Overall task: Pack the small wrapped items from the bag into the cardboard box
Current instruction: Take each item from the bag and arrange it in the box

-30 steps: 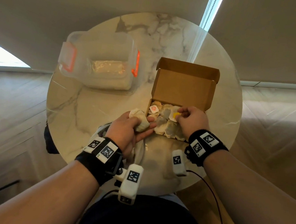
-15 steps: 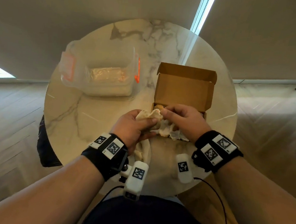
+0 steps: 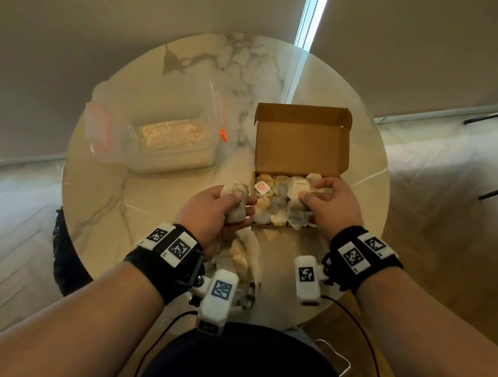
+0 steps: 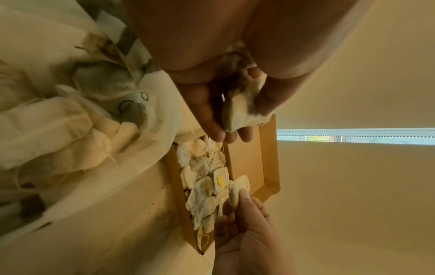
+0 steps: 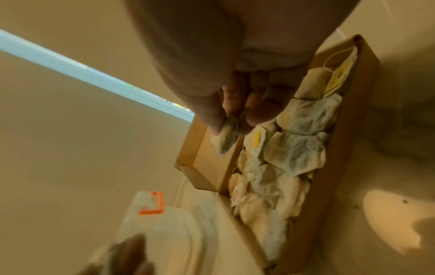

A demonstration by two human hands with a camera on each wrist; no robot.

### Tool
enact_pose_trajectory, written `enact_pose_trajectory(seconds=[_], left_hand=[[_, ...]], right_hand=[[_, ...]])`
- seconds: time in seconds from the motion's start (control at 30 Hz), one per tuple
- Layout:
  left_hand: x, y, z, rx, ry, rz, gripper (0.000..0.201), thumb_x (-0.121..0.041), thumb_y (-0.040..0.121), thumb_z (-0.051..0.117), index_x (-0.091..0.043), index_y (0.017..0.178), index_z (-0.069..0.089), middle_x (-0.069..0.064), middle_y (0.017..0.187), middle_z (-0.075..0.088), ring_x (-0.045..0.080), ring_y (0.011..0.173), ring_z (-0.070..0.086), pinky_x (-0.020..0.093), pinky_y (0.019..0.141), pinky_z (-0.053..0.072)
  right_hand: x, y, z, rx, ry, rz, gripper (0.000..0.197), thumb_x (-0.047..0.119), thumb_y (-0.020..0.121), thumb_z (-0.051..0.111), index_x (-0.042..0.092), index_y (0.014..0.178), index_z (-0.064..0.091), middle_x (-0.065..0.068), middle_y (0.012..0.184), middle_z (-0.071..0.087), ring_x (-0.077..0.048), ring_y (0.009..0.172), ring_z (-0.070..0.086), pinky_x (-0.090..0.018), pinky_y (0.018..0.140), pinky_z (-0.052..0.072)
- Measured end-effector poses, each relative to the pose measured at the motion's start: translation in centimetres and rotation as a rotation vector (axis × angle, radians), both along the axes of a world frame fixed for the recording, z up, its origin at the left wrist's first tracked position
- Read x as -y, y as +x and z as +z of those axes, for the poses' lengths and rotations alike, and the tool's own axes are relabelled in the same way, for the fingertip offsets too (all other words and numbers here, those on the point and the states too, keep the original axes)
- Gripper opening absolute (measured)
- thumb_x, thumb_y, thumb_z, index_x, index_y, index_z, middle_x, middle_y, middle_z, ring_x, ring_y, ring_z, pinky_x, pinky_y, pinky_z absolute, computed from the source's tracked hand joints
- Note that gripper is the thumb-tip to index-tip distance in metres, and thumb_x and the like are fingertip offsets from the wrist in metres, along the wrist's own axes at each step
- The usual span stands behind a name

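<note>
Already the cardboard box (image 3: 299, 138) sat open on the round marble desk (image 3: 113, 193), its lid standing upright at the far side and its shallow tray nearly filled with small wrapped items (image 3: 273, 209), pale paper sachets packed side by side. One sachet near the tray's left end carried a tag with a red mark (image 3: 262, 187); the wrist views showed others with yellow tags (image 4: 220, 179) and loose strings.

The left hand (image 3: 211, 215) hovered just beside the box's left edge, its fingers and thumb curled round one greyish sachet (image 3: 236, 200). The right hand (image 3: 329, 206) was over the right part of the tray, thumb and fingertips pinching another sachet (image 5: 227, 137) that hung above the packed ones near the lid.

Between the person's wrists, at the near edge of the desk, lay the bag (image 3: 242, 260), a soft whitish pouch, open and crumpled, with more sachets (image 4: 103, 81) heaped inside it.

Well to the left of the box stood a clear plastic container (image 3: 167, 141) with orange clips (image 3: 223, 135), blurred, with something pale inside that I could not make out.
</note>
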State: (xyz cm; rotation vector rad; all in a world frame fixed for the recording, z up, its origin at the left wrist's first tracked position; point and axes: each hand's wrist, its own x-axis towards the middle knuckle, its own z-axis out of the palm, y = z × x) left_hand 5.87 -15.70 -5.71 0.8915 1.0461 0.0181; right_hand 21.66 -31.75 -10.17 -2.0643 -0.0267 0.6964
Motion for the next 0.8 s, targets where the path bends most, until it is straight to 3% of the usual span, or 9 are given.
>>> enact_pose_trajectory(seconds=[0.1, 0.17, 0.27, 0.5, 0.73, 0.8], left_hand=[[-0.7, -0.8, -0.5, 0.003, -0.010, 0.054, 0.016, -0.008, 0.105, 0.055, 0.000, 0.111, 0.068, 0.021, 0.114, 0.077, 0.026, 0.094, 0.073, 0.040, 0.091, 0.059], [-1.2, -1.3, -0.6, 0.012, -0.041, 0.113, 0.022, -0.004, 0.103, 0.051, 0.004, 0.116, 0.066, 0.023, 0.116, 0.075, 0.029, 0.097, 0.074, 0.039, 0.090, 0.061], [-1.8, -1.9, -0.7, 0.023, -0.072, 0.163, 0.028, -0.001, 0.102, 0.046, 0.008, 0.120, 0.065, 0.025, 0.114, 0.075, 0.033, 0.102, 0.074, 0.039, 0.089, 0.063], [-2.7, -2.7, -1.0, 0.006, -0.007, 0.121, 0.024, 0.000, 0.107, 0.044, 0.001, 0.114, 0.067, 0.020, 0.109, 0.076, 0.030, 0.100, 0.075, 0.033, 0.080, 0.064], [-3.0, -2.7, -1.4, -0.012, 0.084, 0.021, 0.019, -0.008, 0.104, 0.057, -0.009, 0.117, 0.071, 0.004, 0.107, 0.080, 0.017, 0.093, 0.070, 0.031, 0.080, 0.060], [-3.0, -2.2, -1.3, 0.023, 0.061, 0.032, 0.022, -0.005, 0.102, 0.060, -0.005, 0.122, 0.068, 0.006, 0.107, 0.079, 0.016, 0.091, 0.071, 0.029, 0.076, 0.061]], right_hand=[[-1.0, 0.6, -1.0, 0.150, -0.143, 0.132, 0.012, 0.026, 0.092, 0.076, 0.027, 0.097, 0.065, 0.005, 0.096, 0.071, -0.010, 0.083, 0.067, -0.021, 0.063, 0.050], [-2.0, 1.0, -1.6, 0.191, -0.196, 0.213, 0.006, 0.027, 0.095, 0.072, 0.031, 0.099, 0.069, 0.007, 0.099, 0.071, -0.010, 0.090, 0.066, -0.016, 0.066, 0.044], [-3.4, 1.2, -2.7, 0.186, -0.230, 0.325, 0.015, 0.025, 0.099, 0.067, 0.031, 0.112, 0.071, 0.008, 0.108, 0.071, -0.012, 0.098, 0.065, -0.023, 0.079, 0.049], [-5.3, 0.9, -3.4, 0.397, -0.450, 0.454, 0.022, 0.027, 0.098, 0.067, 0.026, 0.119, 0.072, 0.001, 0.121, 0.065, -0.020, 0.107, 0.060, -0.032, 0.087, 0.050], [-5.5, 0.9, -2.9, 0.379, -0.539, 0.553, 0.025, 0.030, 0.101, 0.062, 0.024, 0.123, 0.072, 0.001, 0.127, 0.057, -0.023, 0.108, 0.059, -0.036, 0.089, 0.053], [-5.7, 0.9, -1.7, 0.380, -0.506, 0.568, 0.022, 0.031, 0.100, 0.061, 0.027, 0.120, 0.071, 0.003, 0.118, 0.059, -0.019, 0.103, 0.059, -0.032, 0.083, 0.052]])
